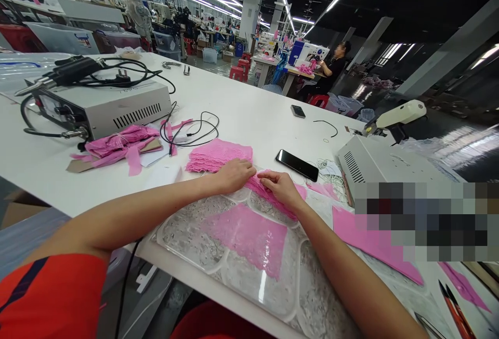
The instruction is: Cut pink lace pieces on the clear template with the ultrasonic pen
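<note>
A pink lace fabric piece (276, 201) lies below my two hands, near the middle of the table. My left hand (236, 175) is closed at its far left edge, with the fingertips bent down onto the cloth and partly hidden. Thumb and fingers of my right hand (281, 187) pinch the same cloth just to the right. Behind my left hand is a stack of pink lace pieces (220, 153) with wavy edges. Closer to me, one more pink piece (251, 240) lies flat on a glossy, clear-looking sheet (195, 235) with a grey marbled pattern.
A grey control box (128, 105) with a black-handled tool and cables stands left, pink strips before it. Two phones (297, 165) (298, 111) lie beyond my hands. At right are another grey box (374, 162), a folded pink cloth (374, 243) and pen-like tools (456, 308).
</note>
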The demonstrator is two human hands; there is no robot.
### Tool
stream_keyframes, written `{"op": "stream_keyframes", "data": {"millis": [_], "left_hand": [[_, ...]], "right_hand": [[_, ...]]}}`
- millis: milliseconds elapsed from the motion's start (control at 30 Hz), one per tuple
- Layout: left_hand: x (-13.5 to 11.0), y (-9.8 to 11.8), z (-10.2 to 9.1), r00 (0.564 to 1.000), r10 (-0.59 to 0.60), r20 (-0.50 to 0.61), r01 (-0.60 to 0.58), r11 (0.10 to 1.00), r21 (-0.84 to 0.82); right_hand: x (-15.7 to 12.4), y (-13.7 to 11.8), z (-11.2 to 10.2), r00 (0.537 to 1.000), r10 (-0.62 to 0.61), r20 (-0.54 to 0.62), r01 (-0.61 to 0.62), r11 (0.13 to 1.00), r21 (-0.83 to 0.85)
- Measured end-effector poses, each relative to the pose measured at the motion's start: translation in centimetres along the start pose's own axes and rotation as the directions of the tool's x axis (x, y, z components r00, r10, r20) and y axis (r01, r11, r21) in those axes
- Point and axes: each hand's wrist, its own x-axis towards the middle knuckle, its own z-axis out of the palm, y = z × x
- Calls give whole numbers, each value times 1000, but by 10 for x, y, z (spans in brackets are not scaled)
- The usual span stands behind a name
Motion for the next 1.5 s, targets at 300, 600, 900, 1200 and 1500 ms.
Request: {"op": "stream_keyframes", "data": {"millis": [300, 600, 900, 1200, 1500], "left_hand": [[-13, 14, -4, 990, 129, -62, -126, 991, 54], [-12, 20, -3, 999, 16, -30, -16, 1000, -10], [32, 97, -11, 960, -279, 7, 275, 943, -189], [66, 133, -17, 986, -160, -51, 148, 971, -187], [2, 178, -16, 859, 506, -81, -510, 832, -220]], "right_hand": [[-7, -2, 1, 998, 5, -69, 6, 987, 159], [-13, -12, -13, 967, 60, -247, 14, 957, 289], [-25, -24, -30, 908, 54, -415, 101, 934, 342], [-100, -23, -86, 719, 56, -693, 179, 948, 263], [-279, 31, -99, 623, 213, -752, -315, 949, 8]]}}
